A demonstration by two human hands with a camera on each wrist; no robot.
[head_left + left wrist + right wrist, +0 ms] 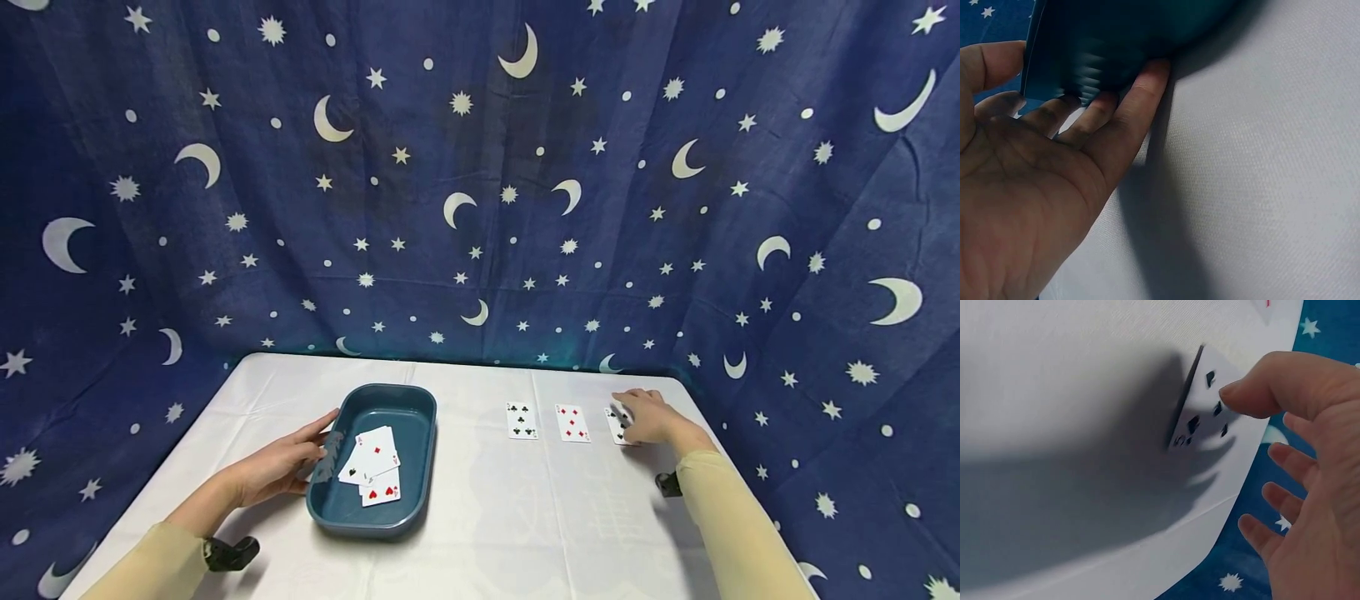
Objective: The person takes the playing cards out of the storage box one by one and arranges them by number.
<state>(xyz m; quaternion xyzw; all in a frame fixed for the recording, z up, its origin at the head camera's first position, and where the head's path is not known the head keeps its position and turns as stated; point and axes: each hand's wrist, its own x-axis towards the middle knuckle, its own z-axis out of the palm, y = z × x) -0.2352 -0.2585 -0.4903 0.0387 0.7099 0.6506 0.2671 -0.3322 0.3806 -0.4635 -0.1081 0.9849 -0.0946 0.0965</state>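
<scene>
Tray (414, 425) left, three cards (572, 423) right

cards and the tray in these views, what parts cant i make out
Head: part of the rightmost card, behind the right hand.
Head: the heart card's upper part, under other cards in the tray.
Head: the middle row card's corner marks, too small.
Left wrist: the rest of the tray, cut off by the top edge.

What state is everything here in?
Tray: upright, uncovered
Cards in the tray: face up, overlapping
Left card: flat, face up
Middle card: flat, face up
Right card: face up, partly hidden
Left hand: touching the tray
Right hand: over the right card
Curtain: hanging
Tablecloth: creased
</scene>
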